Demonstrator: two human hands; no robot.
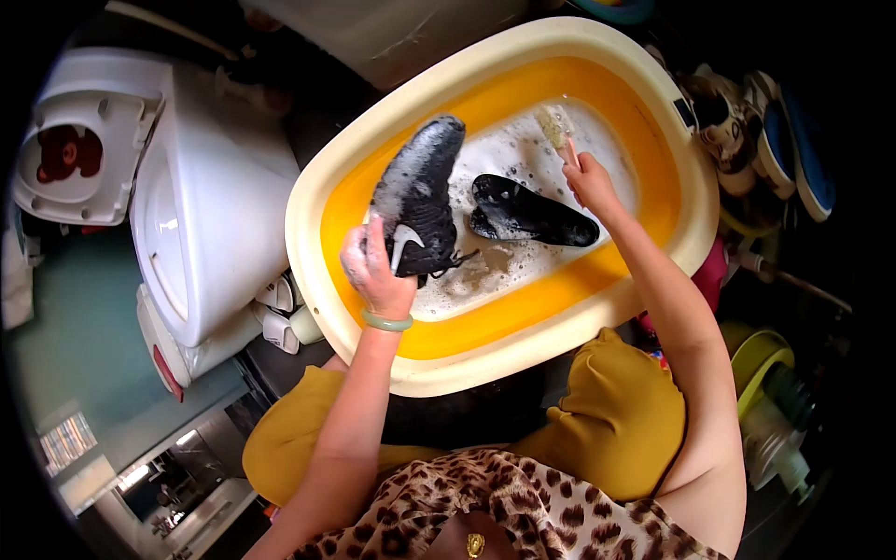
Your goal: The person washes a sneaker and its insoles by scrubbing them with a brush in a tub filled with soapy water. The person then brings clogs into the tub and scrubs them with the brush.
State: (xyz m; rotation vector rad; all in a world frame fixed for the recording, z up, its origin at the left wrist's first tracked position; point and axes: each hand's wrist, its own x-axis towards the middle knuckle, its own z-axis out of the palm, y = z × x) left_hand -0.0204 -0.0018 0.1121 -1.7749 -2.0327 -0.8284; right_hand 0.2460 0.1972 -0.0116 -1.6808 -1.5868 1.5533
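Observation:
Closed round the heel end of a black shoe (415,196), my left hand (378,271) holds it over the left part of a yellow tub (504,364) with a cream rim. White foam covers the shoe's toe and upper. My right hand (588,177) grips the handle of a brush (554,129), whose bristles are at the foamy water near the tub's far side. Between the two hands a black insole (532,213) lies in the suds, with some foam on it.
A white toilet (205,196) stands left of the tub, beside a seat with a brown bear picture (69,154). Several shoes (770,140) are at the right. A green basin (761,359) sits lower right. White cups (278,327) lie beside the tub's left edge.

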